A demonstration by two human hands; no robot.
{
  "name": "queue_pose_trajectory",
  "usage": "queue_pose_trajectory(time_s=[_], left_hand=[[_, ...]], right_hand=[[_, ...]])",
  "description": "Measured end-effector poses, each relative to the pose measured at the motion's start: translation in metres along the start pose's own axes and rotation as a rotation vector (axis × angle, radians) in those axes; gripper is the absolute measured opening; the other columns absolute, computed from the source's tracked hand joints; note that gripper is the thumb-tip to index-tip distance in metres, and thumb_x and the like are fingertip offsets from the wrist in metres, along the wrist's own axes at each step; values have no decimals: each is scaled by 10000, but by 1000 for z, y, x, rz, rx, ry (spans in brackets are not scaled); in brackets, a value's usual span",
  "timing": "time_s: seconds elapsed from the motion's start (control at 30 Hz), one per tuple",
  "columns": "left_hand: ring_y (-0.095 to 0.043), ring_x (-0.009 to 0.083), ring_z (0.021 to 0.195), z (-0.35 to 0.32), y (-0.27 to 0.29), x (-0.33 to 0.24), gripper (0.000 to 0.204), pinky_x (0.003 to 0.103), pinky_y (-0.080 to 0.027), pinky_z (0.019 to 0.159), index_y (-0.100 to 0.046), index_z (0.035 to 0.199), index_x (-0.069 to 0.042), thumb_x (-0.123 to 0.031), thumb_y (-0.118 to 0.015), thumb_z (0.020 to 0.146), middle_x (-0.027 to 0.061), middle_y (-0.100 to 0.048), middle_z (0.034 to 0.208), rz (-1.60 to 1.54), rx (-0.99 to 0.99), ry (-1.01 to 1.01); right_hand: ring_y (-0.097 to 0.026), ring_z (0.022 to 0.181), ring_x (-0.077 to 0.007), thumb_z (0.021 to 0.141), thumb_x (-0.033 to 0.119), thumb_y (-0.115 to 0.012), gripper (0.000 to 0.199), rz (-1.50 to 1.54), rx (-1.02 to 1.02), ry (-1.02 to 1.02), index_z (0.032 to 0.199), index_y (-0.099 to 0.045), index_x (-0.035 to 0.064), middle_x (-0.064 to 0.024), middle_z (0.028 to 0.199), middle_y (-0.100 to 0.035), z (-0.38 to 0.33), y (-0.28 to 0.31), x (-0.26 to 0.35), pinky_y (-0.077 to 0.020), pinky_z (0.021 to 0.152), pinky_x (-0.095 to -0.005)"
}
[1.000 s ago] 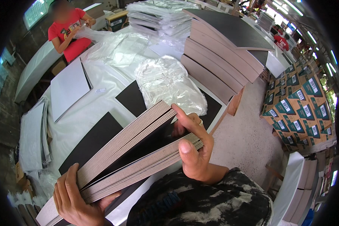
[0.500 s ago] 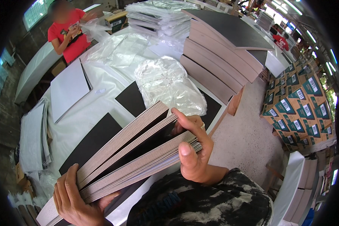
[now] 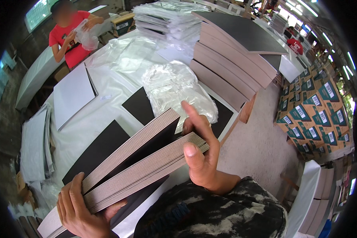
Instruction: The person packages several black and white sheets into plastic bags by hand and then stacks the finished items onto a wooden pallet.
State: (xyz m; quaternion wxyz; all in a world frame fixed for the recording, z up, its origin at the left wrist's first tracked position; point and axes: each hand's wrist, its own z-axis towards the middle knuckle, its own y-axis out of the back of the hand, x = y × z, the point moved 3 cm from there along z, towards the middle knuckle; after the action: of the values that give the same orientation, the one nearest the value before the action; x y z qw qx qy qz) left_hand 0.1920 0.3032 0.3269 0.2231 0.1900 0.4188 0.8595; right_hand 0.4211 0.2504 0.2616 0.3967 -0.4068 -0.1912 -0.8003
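I hold a thick stack of thin boards (image 3: pixel 135 166), black on the face and pale brown at the edges, tilted in front of my chest. My left hand (image 3: pixel 79 210) grips its lower left corner. At the upper right end, my right hand (image 3: pixel 200 152) has its thumb on the edges and its fingers slipped between the boards. The stack is fanned open there into an upper part and a lower part.
A white-covered table (image 3: pixel 103 107) carries black boards, a grey board (image 3: pixel 73 95) and a bundle of clear plastic bags (image 3: pixel 174 89). Tall leaning board stacks (image 3: pixel 234 55) stand behind. A person in red (image 3: pixel 69 33) handles a bag at the far left. Printed cartons (image 3: pixel 313 115) are piled at the right.
The gap in the stack has widened. My right hand's fingers have pushed deeper between the boards, lifting the upper part away from the lower part.
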Motion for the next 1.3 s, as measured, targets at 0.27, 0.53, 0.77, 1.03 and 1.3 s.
queue_pose_trajectory(time_s=[0.27,0.53,0.77,1.03,1.3], left_hand=[[-602,135,592,2,-3,2,773,251,-499,498,-639,886,-92,-797,-409,666,37,-619,699,-15,-83,-56],[-608,146,603,2,0,0,777,263,-510,532,-641,891,-94,-799,-404,664,44,-624,714,-9,-72,-56],[-606,144,601,2,-1,1,773,263,-514,527,-635,881,-93,-798,-395,672,43,-625,709,-17,-84,-58],[-619,169,691,-3,1,0,735,273,-522,620,-620,956,-84,-753,-428,720,88,-637,806,-27,11,-21],[-561,349,846,-4,8,-3,854,413,-428,753,-549,1057,-18,-723,-545,575,151,-570,922,-31,79,103]], right_hand=[[-403,867,-150,820,279,-598,537,-45,44,58,1211,-491,-73,-111,959,-474,-4,3,-3,-349,765,-248],[-413,874,-143,812,270,-605,531,-1,18,62,1209,-498,-65,-116,979,-448,-7,3,-4,-352,780,-241],[-415,879,-144,814,278,-607,526,1,13,64,1203,-507,-61,-117,983,-450,-8,3,-4,-352,788,-242],[-415,878,-147,811,294,-608,510,28,-15,37,1175,-521,-54,-117,988,-444,-8,2,-1,-353,785,-243],[-418,821,-101,788,311,-635,449,-24,27,29,1064,-494,-14,-75,941,-450,0,0,-2,-362,700,-222]])
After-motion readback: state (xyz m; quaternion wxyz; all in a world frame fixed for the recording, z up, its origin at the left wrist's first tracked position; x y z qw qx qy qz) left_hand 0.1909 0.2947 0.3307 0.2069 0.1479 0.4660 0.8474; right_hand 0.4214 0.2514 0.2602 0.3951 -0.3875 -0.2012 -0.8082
